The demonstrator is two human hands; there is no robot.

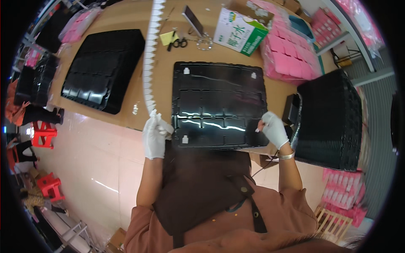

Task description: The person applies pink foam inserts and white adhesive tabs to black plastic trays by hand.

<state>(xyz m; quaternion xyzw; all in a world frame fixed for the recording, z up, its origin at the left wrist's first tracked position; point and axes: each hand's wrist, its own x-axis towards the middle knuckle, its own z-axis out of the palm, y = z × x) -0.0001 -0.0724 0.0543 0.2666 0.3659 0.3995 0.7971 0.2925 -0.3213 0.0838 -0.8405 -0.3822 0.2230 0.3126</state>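
A black plastic tray (pixel 219 103) lies on the cardboard-covered table in front of me. Small white bottle-shaped pieces sit at its upper left, upper right and lower left corners, such as the white piece (pixel 185 139). My left hand (pixel 155 137), in a white glove, is pinched on the near end of a long white strip of notched tabs (pixel 149 63), beside the tray's left edge. At the tray's lower right corner my gloved right hand (pixel 275 130) is closed, its bare-tipped fingers on a small white piece (pixel 257 130). Part of that piece is hidden.
Stacked black trays stand at left (pixel 103 69) and right (pixel 329 122). Beyond the tray are scissors (pixel 179 43), a yellow paper (pixel 168 38), a propped phone (pixel 193 20), an open carton (pixel 240 31) and pink packs (pixel 291 55). Red stools (pixel 44 135) and other people are at far left.
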